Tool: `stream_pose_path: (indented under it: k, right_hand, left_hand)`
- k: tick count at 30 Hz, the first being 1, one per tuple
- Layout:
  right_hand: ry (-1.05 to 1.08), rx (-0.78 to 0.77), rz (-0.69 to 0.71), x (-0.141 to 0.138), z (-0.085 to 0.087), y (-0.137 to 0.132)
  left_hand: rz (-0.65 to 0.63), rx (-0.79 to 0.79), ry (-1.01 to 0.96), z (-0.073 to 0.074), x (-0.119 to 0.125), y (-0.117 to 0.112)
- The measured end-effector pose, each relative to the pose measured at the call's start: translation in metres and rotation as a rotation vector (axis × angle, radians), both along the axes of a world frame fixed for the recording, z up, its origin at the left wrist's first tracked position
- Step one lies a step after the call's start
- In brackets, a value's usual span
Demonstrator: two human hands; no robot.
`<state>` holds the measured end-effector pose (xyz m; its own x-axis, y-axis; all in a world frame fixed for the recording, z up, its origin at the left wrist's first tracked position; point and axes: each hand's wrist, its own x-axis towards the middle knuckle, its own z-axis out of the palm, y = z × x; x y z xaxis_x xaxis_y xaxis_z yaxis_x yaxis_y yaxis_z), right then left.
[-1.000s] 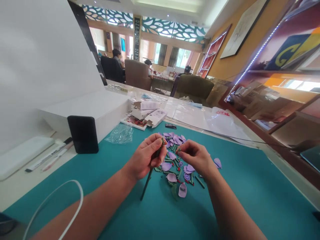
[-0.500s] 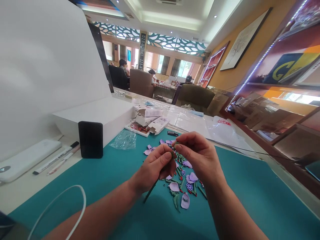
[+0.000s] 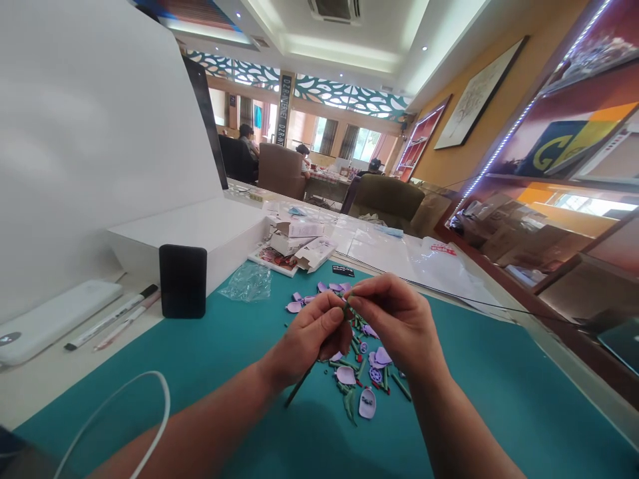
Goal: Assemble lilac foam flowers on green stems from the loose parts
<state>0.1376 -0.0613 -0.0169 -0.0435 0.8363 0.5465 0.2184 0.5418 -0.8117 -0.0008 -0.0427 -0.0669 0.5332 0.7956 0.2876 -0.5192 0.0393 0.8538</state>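
My left hand [image 3: 317, 329] is closed around a thin dark green stem [image 3: 299, 387], whose lower end sticks out below the palm. The fingers of my right hand [image 3: 392, 316] pinch a small green piece [image 3: 348, 301] at the stem's upper end, where both sets of fingertips meet. Fingers hide most of that piece. Beneath and around the hands lie loose toy-brick parts: lilac petal-shaped pieces [image 3: 345, 375], a purple ring-like piece [image 3: 376, 375], green rods [image 3: 401, 388] and a green leaf [image 3: 350, 406]. A lilac petal piece with small dark bits [image 3: 367, 403] lies nearest me.
The parts rest on a green mat [image 3: 239, 426]. Crumpled clear plastic [image 3: 247, 283], opened white boxes [image 3: 299, 239] and a small black card [image 3: 343, 271] lie farther back. At left are a black upright slab [image 3: 183, 281], pens [image 3: 112, 318] and a white cable [image 3: 167, 392].
My right hand has dropped slightly and its fingertips have come closer to my left fingertips at the stem's top. The camera view has shifted a little.
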Motion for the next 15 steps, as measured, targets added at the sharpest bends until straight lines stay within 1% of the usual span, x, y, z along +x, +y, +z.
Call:
stream_pose_path:
  k: [9,15]
  right_hand:
    - [-0.063,0.113,-0.027,-0.0008,-0.0025,-0.0018]
    - [-0.078,0.142,-0.004,0.0009,-0.008,-0.0017]
  left_hand:
    - [-0.009,0.029,-0.003,0.0007,0.0001,-0.0005]
    - [-0.021,0.043,0.005,-0.0016,-0.0005,0.0003]
